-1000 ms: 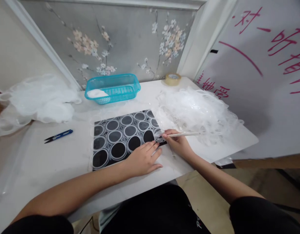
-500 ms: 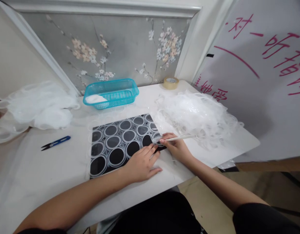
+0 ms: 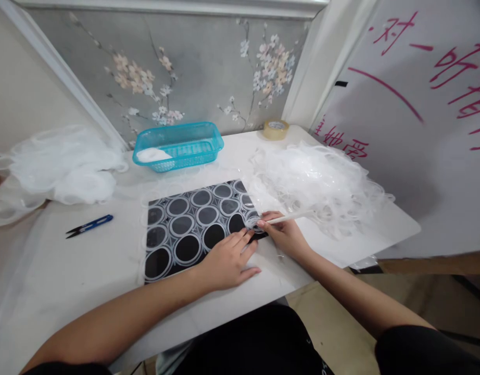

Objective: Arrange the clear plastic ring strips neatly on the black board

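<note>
A black sheet (image 3: 214,235) patterned with rows of pale rings lies on the white table. My left hand (image 3: 226,262) rests flat across its front right part, fingers spread and thumb apart. Over the sheet's right corner, my right hand (image 3: 282,233) pinches a thin white stick (image 3: 290,215), like a pen or slim brush; its exact kind is unclear. The stick's lower end is hidden by the fingers, close to the whitish rings (image 3: 252,221) at that corner. To the right spreads a heap of translucent white ring-patterned material (image 3: 314,179).
A turquoise plastic basket (image 3: 203,159) with something white inside stands at the back, left of a roll of tape (image 3: 275,130). Blue thread snips (image 3: 89,226) lie at left, below another white translucent heap (image 3: 68,164). A whiteboard (image 3: 431,198) with red writing borders the right side.
The view has shifted slightly. The stick in my right hand has tilted a little, while my left hand stays in place on the sheet.
</note>
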Motion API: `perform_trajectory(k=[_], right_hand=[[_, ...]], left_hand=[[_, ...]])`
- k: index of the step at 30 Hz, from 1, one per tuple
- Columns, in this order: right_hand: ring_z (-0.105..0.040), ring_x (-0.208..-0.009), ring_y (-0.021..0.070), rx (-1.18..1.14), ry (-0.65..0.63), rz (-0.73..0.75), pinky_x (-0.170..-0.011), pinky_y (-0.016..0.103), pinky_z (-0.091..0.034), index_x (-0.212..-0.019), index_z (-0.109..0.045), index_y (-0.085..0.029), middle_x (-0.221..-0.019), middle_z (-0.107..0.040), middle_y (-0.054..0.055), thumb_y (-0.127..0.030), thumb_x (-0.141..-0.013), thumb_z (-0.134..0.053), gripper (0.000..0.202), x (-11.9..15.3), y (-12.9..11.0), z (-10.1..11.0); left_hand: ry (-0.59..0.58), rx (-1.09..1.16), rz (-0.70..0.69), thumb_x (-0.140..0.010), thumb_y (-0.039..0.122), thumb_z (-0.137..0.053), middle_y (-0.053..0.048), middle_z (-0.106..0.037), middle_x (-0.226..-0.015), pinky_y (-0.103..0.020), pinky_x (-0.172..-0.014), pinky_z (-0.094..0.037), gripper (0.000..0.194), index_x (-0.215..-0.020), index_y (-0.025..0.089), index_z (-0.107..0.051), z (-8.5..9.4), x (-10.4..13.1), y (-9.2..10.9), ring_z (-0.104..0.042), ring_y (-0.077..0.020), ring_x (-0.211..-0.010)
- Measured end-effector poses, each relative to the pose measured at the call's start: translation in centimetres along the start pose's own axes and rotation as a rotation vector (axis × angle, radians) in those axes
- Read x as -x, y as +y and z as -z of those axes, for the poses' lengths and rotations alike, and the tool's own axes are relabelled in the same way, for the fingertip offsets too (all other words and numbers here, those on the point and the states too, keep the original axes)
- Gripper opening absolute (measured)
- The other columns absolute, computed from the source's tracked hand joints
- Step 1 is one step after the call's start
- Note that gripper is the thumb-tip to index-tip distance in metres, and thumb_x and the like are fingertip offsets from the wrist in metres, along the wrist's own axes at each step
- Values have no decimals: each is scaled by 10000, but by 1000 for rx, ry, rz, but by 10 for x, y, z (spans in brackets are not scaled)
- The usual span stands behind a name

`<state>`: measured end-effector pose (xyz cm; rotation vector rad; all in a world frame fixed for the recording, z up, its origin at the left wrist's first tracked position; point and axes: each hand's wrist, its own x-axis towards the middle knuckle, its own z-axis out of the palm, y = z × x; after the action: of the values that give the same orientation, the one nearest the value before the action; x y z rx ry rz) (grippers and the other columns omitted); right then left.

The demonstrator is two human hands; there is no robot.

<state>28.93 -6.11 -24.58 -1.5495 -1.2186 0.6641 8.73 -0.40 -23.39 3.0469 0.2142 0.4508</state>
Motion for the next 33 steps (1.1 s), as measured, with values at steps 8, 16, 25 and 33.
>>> perform_trajectory(k=[8,16,25,33], right_hand=[[-651,-966,232,72,-11,71,-869,381,-515,-798,-702,-214,-879,-712,60,-405,-831,-635,205,-1,-1,2],[-549,-1188,255,760,-156,649,-975,407,-400,-953,-693,-259,-933,-743,15,-181,-911,-517,197,5,-15,7],[-518,-1134,367,900,492,104,-930,574,-349,-938,-710,-105,-988,-686,203,-272,-910,-493,275,-101,-42,96],[-305,-1379,299,640,385,402,-1090,509,-315,-858,-741,-215,-1410,-478,90,-354,-909,-482,299,-112,-23,18]], left_hand=[[-9,-11,-3,-957,523,-377,-238,-544,-1291,-459,-981,-447,584,-1248,42,-534,-1,1,1,-498,-358,-1235],[-11,28,0,-925,523,-432,-257,-519,-1307,-478,-1004,-435,615,-1280,28,-511,-3,1,0,-494,-368,-1229],[-80,73,15,-941,489,-446,-236,-409,-1428,-470,-1041,-400,563,-1314,69,-484,5,8,1,-410,-348,-1318],[-113,-77,-152,-922,454,-513,-155,-314,-1511,-437,-1138,-272,501,-1317,147,-488,31,67,-7,-294,-303,-1394]])
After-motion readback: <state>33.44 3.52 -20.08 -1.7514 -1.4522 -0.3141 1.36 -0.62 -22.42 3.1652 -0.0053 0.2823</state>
